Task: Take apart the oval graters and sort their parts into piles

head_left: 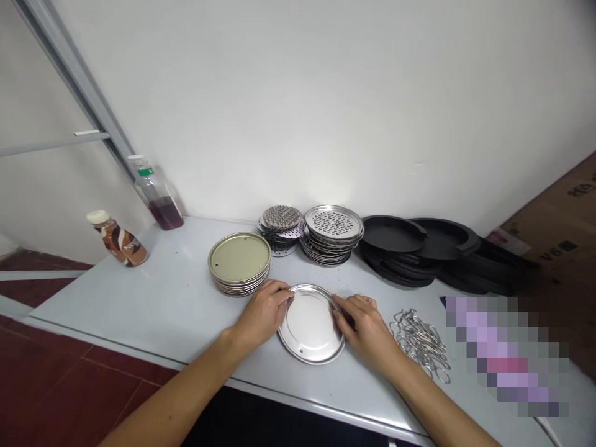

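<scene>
A round silver metal plate (313, 326) with a raised rim and a small hole lies near the table's front edge. My left hand (264, 310) pinches its upper left rim between thumb and fingers. On the opposite side, my right hand (361, 320) grips the upper right rim, thumb toward the plate's middle. Just behind my left hand stands a stack of gold-toned round plates (239, 257). To the right of my right hand lies a loose heap of metal rings (420, 344).
Along the wall stand stacked grater discs (282, 218), a stack of slotted metal discs (333, 222) and black round trays (395, 234). Two bottles, one with dark red liquid (165, 212) and one brown (125, 245), stand left. A cardboard box (563, 230) is at right; a blurred patch covers the table's right side.
</scene>
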A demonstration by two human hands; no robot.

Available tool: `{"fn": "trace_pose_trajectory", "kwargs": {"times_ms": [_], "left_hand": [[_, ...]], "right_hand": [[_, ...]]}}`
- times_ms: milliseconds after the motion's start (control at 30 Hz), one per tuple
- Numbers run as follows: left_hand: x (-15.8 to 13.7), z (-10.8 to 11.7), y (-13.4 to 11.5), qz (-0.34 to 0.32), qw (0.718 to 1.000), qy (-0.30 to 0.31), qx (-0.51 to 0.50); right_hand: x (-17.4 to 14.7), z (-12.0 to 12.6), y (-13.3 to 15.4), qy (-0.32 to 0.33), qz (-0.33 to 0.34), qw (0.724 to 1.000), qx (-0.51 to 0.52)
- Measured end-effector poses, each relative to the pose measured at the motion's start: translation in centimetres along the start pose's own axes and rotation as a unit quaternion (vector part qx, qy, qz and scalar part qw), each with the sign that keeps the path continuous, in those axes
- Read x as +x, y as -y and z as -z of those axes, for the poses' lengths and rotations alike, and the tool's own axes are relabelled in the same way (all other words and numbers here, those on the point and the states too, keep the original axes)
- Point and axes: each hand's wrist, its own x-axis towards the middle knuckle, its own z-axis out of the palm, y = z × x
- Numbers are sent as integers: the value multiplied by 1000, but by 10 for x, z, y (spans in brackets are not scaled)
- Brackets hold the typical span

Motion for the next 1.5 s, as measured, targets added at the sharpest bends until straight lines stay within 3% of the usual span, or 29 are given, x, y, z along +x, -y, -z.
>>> {"fn": "trace_pose_trajectory", "kwargs": {"times_ms": [500,667,767,867,1000,1100,1300,1400,1500], "left_hand": [[-4,0,-1,-11,1000,4,-7],[3,7,-12,-10,997,-20,68],[35,24,-18,-20,989,-66,127],[87,47,-12,50,979,-90,174],[143,66,14,218,960,-29,174],[158,66,32,256,954,-3,155],[159,73,37,252,958,-24,133],[141,90,18,215,967,-72,114],[99,95,-13,147,981,-93,82]], "right_hand": [[-1,0,-1,9,7,1000,7],[-1,1,0,-3,0,1000,-2],[0,3,0,-7,-15,1000,3],[-4,10,0,11,-24,999,28],[-12,21,2,76,-7,995,66],[-15,25,2,122,10,991,63],[-15,21,1,140,35,988,57],[-14,21,0,129,37,989,65],[-14,22,-1,126,38,988,78]]}}
